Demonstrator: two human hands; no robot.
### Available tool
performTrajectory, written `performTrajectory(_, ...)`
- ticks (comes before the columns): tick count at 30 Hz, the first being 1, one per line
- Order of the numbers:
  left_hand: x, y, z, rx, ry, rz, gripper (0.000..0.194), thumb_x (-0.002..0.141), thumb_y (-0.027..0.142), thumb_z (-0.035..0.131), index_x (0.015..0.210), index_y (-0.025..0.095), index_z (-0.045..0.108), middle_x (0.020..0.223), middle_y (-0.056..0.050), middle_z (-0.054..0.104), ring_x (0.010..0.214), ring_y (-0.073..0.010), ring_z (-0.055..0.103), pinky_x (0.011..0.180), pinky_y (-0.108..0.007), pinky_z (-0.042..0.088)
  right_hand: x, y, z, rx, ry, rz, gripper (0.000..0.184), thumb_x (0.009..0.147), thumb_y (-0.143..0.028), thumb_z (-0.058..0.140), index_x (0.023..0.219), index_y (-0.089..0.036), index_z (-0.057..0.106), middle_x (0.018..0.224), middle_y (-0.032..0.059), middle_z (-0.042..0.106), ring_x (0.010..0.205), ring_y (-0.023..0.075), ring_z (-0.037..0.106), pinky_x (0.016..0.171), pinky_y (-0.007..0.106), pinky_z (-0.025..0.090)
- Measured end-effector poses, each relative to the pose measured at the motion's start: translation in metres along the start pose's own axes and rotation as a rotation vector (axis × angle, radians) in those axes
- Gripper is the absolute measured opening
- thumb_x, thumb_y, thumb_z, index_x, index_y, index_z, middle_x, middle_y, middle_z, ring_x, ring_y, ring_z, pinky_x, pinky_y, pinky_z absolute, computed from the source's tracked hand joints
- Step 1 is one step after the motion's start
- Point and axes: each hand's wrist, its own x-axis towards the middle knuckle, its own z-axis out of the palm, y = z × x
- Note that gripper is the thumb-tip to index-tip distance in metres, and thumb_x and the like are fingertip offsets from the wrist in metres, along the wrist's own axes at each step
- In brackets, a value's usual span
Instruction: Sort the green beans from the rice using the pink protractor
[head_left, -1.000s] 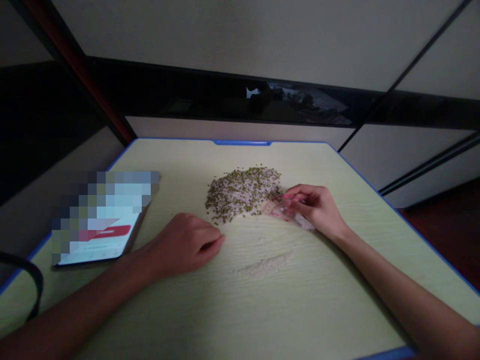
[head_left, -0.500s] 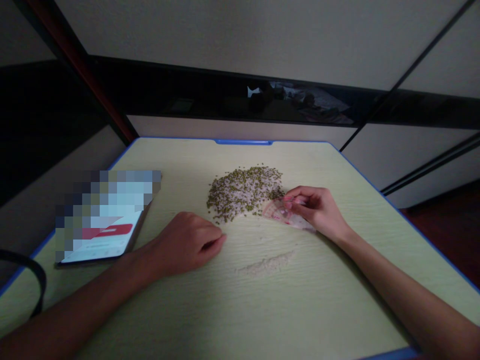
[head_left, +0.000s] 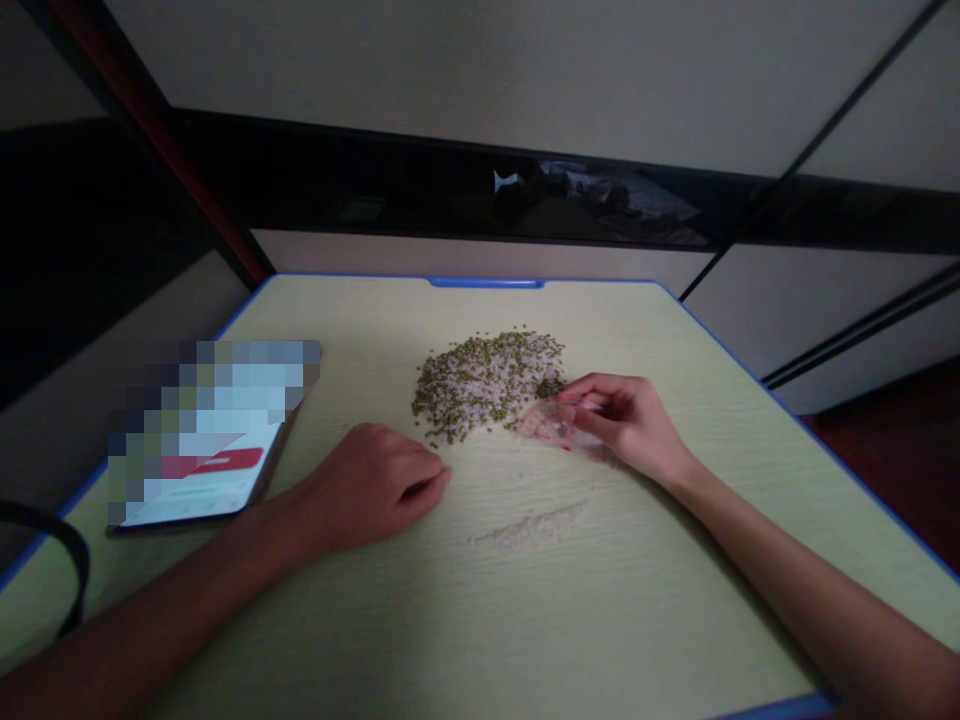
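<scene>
My right hand [head_left: 634,425] pinches a clear protractor [head_left: 551,424] with reddish markings, its rounded edge at the lower right side of a mixed pile [head_left: 491,380]. Small green beans and pale, rice-like grains make up that pile. My left hand [head_left: 382,485] rests closed on the table, left of and nearer than the pile, with nothing visible in its curled fingers. A narrow strip of pale grains [head_left: 532,528] lies in front, between my two forearms and apart from the pile.
On the left a tablet-like device [head_left: 202,490] with a lit, partly blurred screen lies beside my left forearm. A dark strap or cable [head_left: 75,550] curves at the left edge. The light wooden table [head_left: 360,310] has a blue rim and stands before pale cabinet panels [head_left: 465,80].
My right hand has shifted slightly left with the protractor, which has changed its tilt a little. The left hand and the pile look the same.
</scene>
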Motion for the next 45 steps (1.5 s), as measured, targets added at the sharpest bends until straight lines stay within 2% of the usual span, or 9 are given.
performTrajectory(9,0.0003,0.0007,-0.0014,-0.011,-0.008,0.002,0.035,0.082,0.019,0.046,0.046,0.016,0.045,0.041,0.004,0.045,0.040,-0.0070,0.038,0.046,-0.025,0.024,-0.0002,-0.0020,0.0008,-0.017,0.072,-0.010,0.016,0.066,-0.024,0.059,0.076,-0.011,0.061,0.047,-0.0034,0.052,0.037,0.0070,0.042,0.038,0.021,0.030)
performTrajectory(16,-0.0003,0.0008,-0.0010,-0.013,-0.008,0.000,0.036,0.082,0.019,0.045,0.046,0.016,0.045,0.041,0.005,0.046,0.040,-0.0069,0.038,0.046,-0.025,0.023,0.0008,-0.0002,-0.0025,-0.021,0.151,0.013,0.015,0.063,-0.023,0.060,0.073,-0.011,0.061,0.048,-0.0026,0.053,0.040,0.0071,0.043,0.039,0.021,0.032)
performTrajectory(27,-0.0004,0.0002,-0.0007,-0.010,-0.009,0.002,0.035,0.082,0.019,0.046,0.047,0.016,0.044,0.041,0.004,0.045,0.040,-0.0070,0.038,0.046,-0.025,0.024,-0.0017,-0.0035,0.0046,-0.027,0.068,-0.013,0.017,0.065,-0.024,0.059,0.076,-0.010,0.060,0.049,-0.0018,0.055,0.039,0.0072,0.043,0.039,0.021,0.031)
performTrajectory(45,-0.0013,0.0001,-0.0016,-0.027,-0.028,-0.009,0.035,0.082,0.019,0.044,0.047,0.016,0.046,0.042,0.004,0.045,0.040,-0.0066,0.037,0.046,-0.025,0.023,-0.0028,-0.0040,-0.0022,-0.063,0.163,0.030,0.015,0.063,-0.024,0.060,0.072,-0.012,0.060,0.049,-0.0022,0.052,0.041,0.0077,0.043,0.040,0.021,0.032)
